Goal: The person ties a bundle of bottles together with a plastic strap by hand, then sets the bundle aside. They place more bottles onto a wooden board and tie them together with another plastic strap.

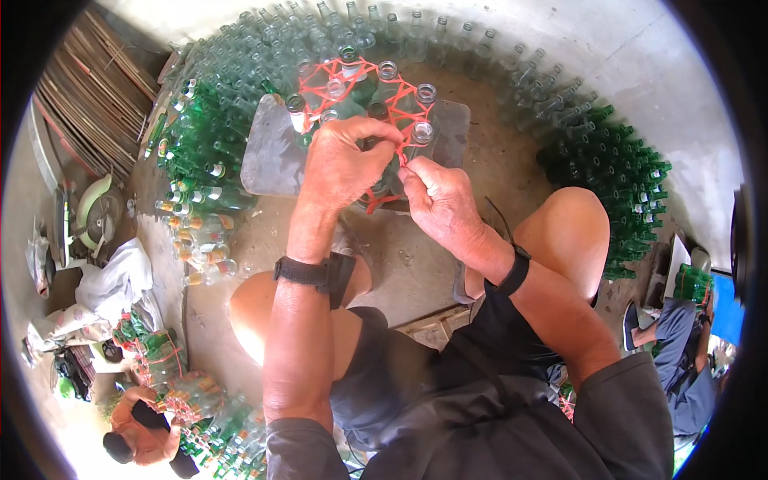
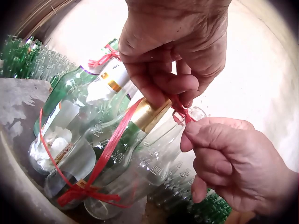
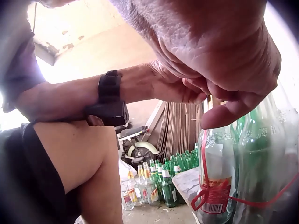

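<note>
A bundle of glass bottles (image 1: 386, 72), clear and green, stands upright on a low grey board. Red plastic twine (image 1: 406, 102) zigzags between the bottle necks. More of the twine (image 2: 110, 145) runs down the bundle's side to a knotted band near the bottle bases. My left hand (image 1: 348, 160) pinches the twine beside a bottle's mouth at the bundle's near edge. Just below and to its right, my right hand (image 1: 444, 200) pinches the same strand between thumb and forefinger. In the right wrist view, the right hand (image 3: 224, 51) hides the pinched strand.
The grey board (image 1: 268, 152) sits low before my knees. Rows of clear bottles (image 1: 416, 36) curve behind it, with green bottles (image 1: 604, 172) at right and more (image 1: 200, 132) at left. Another person (image 1: 148, 432) works with bottles at lower left; another sits (image 1: 684, 360) at right.
</note>
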A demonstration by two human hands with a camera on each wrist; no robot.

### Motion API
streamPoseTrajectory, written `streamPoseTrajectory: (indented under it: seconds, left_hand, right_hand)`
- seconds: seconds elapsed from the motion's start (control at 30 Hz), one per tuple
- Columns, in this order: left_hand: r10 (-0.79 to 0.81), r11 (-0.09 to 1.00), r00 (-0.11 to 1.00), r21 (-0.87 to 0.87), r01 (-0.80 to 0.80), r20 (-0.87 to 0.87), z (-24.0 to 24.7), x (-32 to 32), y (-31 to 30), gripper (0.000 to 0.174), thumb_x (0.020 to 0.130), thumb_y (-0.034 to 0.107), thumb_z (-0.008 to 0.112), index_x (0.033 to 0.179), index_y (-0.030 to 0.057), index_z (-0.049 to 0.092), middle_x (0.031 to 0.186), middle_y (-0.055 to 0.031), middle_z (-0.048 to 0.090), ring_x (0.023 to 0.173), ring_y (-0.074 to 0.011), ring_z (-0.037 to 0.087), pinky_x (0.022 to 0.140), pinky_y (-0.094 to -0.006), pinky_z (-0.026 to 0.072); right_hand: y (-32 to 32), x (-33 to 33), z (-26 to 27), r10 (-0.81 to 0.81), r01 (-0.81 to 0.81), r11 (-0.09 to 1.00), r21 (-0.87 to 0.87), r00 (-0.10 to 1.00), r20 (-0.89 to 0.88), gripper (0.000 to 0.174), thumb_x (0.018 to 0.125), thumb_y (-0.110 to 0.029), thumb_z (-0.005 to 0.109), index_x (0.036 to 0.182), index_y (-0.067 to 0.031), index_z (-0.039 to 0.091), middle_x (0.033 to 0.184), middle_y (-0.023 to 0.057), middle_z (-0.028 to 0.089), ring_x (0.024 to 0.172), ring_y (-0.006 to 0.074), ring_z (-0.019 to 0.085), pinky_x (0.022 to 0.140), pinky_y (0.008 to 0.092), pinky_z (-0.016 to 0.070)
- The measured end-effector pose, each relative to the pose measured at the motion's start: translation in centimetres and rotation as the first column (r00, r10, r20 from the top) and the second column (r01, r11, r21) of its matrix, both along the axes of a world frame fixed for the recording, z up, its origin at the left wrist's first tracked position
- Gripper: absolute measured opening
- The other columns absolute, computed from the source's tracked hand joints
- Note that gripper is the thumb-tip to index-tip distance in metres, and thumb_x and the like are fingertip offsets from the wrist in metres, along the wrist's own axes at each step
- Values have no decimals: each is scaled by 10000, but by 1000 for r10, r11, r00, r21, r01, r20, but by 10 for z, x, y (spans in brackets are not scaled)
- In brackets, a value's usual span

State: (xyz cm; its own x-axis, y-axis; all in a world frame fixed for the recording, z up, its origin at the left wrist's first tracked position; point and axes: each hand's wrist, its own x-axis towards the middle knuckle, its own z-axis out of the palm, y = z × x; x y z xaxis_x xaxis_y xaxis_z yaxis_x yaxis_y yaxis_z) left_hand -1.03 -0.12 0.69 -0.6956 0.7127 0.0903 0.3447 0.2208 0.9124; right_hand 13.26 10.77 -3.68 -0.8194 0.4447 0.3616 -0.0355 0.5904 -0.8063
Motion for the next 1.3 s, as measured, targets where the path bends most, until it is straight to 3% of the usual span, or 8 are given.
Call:
streamPoseTrajectory:
  seconds: [0.17, 0.5, 0.57, 0.7, 0.8, 0.87, 1.1, 1.3]
  left_hand:
    - [-21, 998, 1000, -63, 20, -8, 2, 0, 0, 142, 873, 29, 698, 974, 29, 798, 862, -19, 754, 695, -34, 612, 602, -236, 500]
    - [35, 998, 999, -44, -35, -2, 1, 3, 2, 156, 816, 57, 710, 944, 69, 798, 798, -41, 762, 622, -72, 615, 603, -281, 506]
    - [45, 999, 998, -2, -46, -51, -3, 2, 3, 156, 814, 64, 715, 947, 70, 798, 799, -47, 762, 619, -85, 621, 613, -286, 513]
    - [59, 998, 997, -12, -59, -51, -5, 2, 3, 157, 812, 77, 723, 949, 71, 798, 802, -52, 763, 620, -97, 627, 625, -294, 520]
    - [29, 1000, 995, -7, -30, -101, -7, 1, 3, 147, 865, 29, 718, 998, 25, 780, 852, -14, 750, 721, -38, 629, 624, -229, 502]
    - [62, 998, 996, 1, -63, -63, -8, 2, 3, 164, 816, 95, 723, 961, 73, 795, 827, -58, 769, 660, -112, 662, 658, -301, 534]
    - [74, 997, 997, -29, -75, -21, -5, 3, 2, 165, 821, 99, 725, 970, 77, 793, 852, -61, 773, 696, -126, 679, 683, -307, 544]
    - [82, 997, 997, -11, -82, -4, -5, 4, 2, 168, 824, 90, 727, 979, 71, 792, 850, -55, 772, 689, -112, 666, 678, -301, 542]
  right_hand:
    - [2, 1, 0, 21, -20, 997, 76, 1000, -16, 53, 865, 2, 655, 893, -18, 615, 739, 212, 659, 703, 428, 680, 578, 470, 540]
    - [8, 5, -2, 63, -65, 967, 246, 998, 14, 95, 845, 35, 643, 903, -29, 602, 731, 180, 655, 616, 399, 653, 522, 458, 510]
    - [9, 8, -2, 58, -64, 954, 294, 998, 28, 81, 847, -47, 683, 866, -48, 604, 664, 180, 637, 625, 414, 657, 557, 493, 526]
    - [12, 10, 4, 68, -79, 952, 297, 997, 47, 74, 846, -48, 677, 854, -52, 604, 667, 174, 642, 626, 410, 659, 556, 490, 526]
    - [15, 11, 7, 90, -91, 955, 282, 996, 16, 77, 842, -43, 677, 855, -51, 601, 671, 166, 646, 636, 410, 660, 561, 489, 530]
    - [14, 13, 10, 92, -94, 964, 249, 996, 19, 78, 840, -38, 675, 853, -47, 599, 683, 173, 647, 644, 414, 659, 564, 493, 528]
    - [18, 12, 10, 123, -128, 965, 229, 992, 36, 107, 833, 65, 628, 823, -10, 552, 741, 192, 658, 621, 409, 639, 505, 437, 485]
    - [20, 11, 9, 64, -74, 991, 116, 994, 87, 119, 912, -51, 691, 854, -7, 597, 643, 149, 582, 491, 294, 540, 495, 372, 446]
